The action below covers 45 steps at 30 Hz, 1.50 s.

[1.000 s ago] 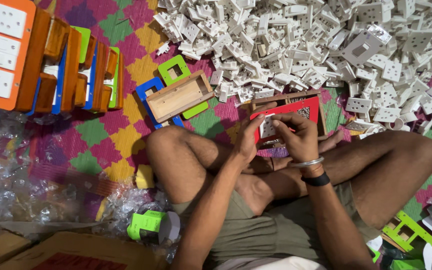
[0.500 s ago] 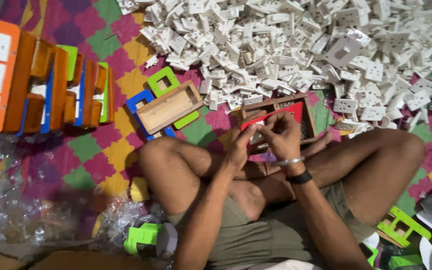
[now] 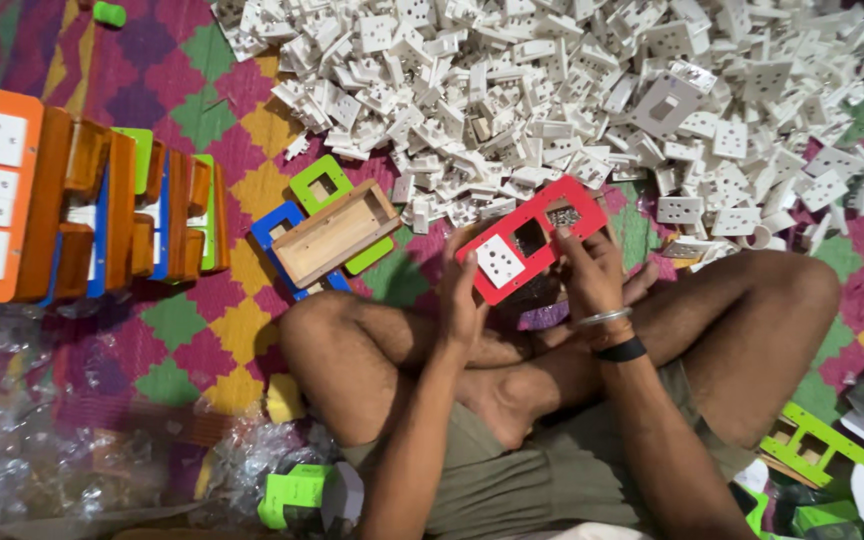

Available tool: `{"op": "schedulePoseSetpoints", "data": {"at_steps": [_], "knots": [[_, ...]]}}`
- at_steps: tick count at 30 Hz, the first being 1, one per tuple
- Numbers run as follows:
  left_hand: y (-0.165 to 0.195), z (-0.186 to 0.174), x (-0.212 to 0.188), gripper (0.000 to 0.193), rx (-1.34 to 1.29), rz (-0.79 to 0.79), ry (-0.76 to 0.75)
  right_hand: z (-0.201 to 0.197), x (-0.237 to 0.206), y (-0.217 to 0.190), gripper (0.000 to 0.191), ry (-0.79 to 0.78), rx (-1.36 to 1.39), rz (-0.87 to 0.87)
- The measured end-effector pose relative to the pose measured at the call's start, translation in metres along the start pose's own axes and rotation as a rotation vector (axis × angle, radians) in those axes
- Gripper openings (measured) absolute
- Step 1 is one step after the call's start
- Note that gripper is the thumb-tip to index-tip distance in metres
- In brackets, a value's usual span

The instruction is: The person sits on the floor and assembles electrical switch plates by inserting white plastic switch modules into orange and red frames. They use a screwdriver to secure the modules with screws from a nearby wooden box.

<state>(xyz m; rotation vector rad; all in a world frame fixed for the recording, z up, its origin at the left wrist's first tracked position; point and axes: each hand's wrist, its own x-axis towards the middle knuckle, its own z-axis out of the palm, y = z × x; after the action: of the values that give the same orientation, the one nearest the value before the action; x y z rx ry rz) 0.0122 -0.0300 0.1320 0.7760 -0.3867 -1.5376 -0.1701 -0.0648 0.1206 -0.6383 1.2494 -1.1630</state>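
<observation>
Red switch plate held over crossed legs

Beyond the fingers, a heap of white socket parts [image 3: 572, 100]; left of them, an empty wooden box [image 3: 335, 233]. Left hand [image 3: 460, 300] and right hand [image 3: 592, 272] pinch the red plate [image 3: 530, 250], one white socket seated inside.

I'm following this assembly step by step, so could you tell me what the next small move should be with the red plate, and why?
Probably press the next insert into the red plate with the right hand. One white socket module already sits at its left end, the middle cutout looks open, and the right fingers are at the other end while the left hand steadies the plate.
</observation>
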Motion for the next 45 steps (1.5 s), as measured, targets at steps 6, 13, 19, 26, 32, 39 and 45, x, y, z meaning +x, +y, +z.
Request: {"op": "schedulePoseSetpoints", "data": {"at_steps": [6, 13, 19, 26, 32, 39, 45], "knots": [[0.026, 0.012, -0.018, 0.065, 1.58, 0.796, -0.424, -0.016, 0.009, -0.027, 0.017, 0.093, -0.044, -0.085], [0.015, 0.002, -0.008, 0.077, 1.613, 0.739, -0.46, -0.019, 0.008, -0.043, 0.012, 0.097, -0.007, 0.007], [-0.028, -0.014, -0.003, 0.041, 1.255, 0.518, -0.281, -0.014, 0.017, -0.039, 0.018, -0.013, 0.055, -0.085], [-0.062, -0.035, 0.008, 0.027, 0.106, -0.02, -0.009, 0.005, 0.028, -0.027, 0.016, -0.179, -0.06, -0.182], [-0.04, -0.041, 0.018, 0.031, -0.086, -0.111, 0.065, 0.002, 0.017, -0.017, 0.016, -0.105, -0.121, -0.277], [-0.028, -0.052, 0.032, 0.03, -0.183, -0.047, 0.087, 0.014, 0.007, 0.008, 0.028, -0.262, -1.534, -0.549], [-0.036, -0.058, 0.03, 0.027, -0.069, 0.017, 0.085, 0.034, 0.009, 0.023, 0.029, -0.419, -1.628, -0.63]]}}
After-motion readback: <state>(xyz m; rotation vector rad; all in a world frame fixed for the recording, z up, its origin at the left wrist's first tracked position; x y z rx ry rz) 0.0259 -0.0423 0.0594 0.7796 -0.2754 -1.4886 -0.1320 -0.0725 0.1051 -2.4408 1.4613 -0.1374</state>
